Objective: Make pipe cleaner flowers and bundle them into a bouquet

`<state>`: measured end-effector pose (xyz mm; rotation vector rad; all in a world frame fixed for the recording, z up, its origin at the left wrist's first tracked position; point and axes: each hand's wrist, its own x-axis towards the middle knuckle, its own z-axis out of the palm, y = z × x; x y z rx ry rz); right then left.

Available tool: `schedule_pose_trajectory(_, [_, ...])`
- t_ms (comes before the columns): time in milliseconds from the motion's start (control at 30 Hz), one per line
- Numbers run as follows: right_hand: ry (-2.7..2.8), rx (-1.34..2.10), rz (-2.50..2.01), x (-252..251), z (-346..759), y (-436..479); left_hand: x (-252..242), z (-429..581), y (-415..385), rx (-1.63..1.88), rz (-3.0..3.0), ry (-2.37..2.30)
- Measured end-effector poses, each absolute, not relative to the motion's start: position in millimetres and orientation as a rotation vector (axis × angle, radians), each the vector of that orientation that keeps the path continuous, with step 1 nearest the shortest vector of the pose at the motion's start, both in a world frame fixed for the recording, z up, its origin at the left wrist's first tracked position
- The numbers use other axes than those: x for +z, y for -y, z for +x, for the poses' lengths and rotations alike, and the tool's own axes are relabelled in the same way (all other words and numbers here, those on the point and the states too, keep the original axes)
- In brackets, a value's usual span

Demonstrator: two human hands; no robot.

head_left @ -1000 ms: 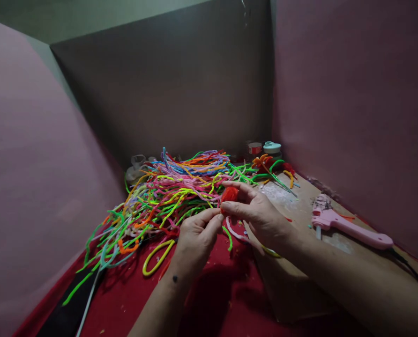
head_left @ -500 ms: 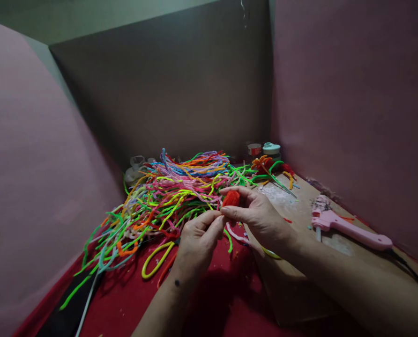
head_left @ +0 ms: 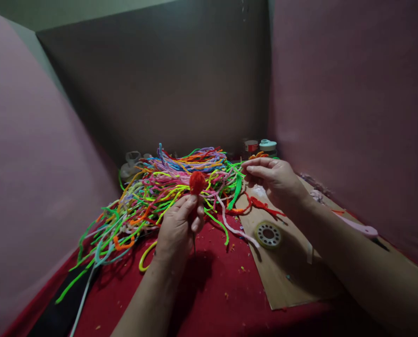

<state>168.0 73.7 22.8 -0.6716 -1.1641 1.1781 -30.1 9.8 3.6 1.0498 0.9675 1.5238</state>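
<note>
While a bright heap of fuzzy, bendable stems spreads over the left and centre of a red-covered tabletop, the left hand rises in front of it, its grip closed just beneath a red fuzzy ball. The ball stands upright above the fingers. A thin stem shows below the hand and probably belongs to the ball, but the fingers hide any join. As a shape, the ball looks already rounded; nothing else is visibly attached to it, and how much remains cannot be read from here. Further right, a flat green piece sits apart from the ball. Its top comes close to the fingertips of the right hand; whether that grip holds it, I cannot tell. Lower down, a roll of tape lies on a cardboard sheet. At far right, the forearm hides most of a pink tool, leaving mainly its handle visible.
</note>
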Motion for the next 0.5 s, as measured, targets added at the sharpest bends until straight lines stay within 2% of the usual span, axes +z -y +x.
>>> schedule_pose_trajectory(133, [1.477, 0.999, -0.807, 28.9, 187.5, -70.7, 1.5, -32.9, -14.2, 1.529, 1.006, -0.858])
schedule_pose_trajectory(300, [2.535, 0.659, -1.063, 12.7, 207.9, -34.2, -0.1, -32.7, -14.9, 1.517, 1.006, -0.831])
schedule_pose_trajectory(400, [2.669, 0.380, -1.070, -11.2, 212.1, -16.8, -1.7, -29.3, -12.9, 1.490, 1.012, -0.818])
schedule_pose_trajectory(500, [2.644, 0.285, -1.084, -23.6, 216.1, -11.5, -3.8, -24.5, -11.4, 1.434, 1.021, -0.823])
